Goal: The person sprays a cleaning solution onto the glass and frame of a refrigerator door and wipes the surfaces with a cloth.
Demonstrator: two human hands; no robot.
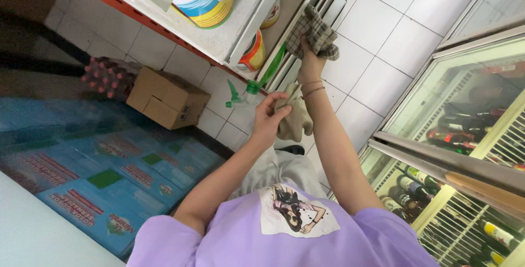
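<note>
Two hands work at different reaches. Nearest, the left hand point(272, 115) is closed on a beige cloth point(295, 122) and a green-topped spray bottle point(244, 93), the cloth hanging toward six o'clock. Farther, at one o'clock from it, the right hand point(310, 59) clutches a checked cloth point(314, 34) against the shelf point(235, 32) edge.

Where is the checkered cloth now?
In the head view, the checkered cloth is upper centre, held by the right hand against the shelf edge, above the spray bottle.
</note>
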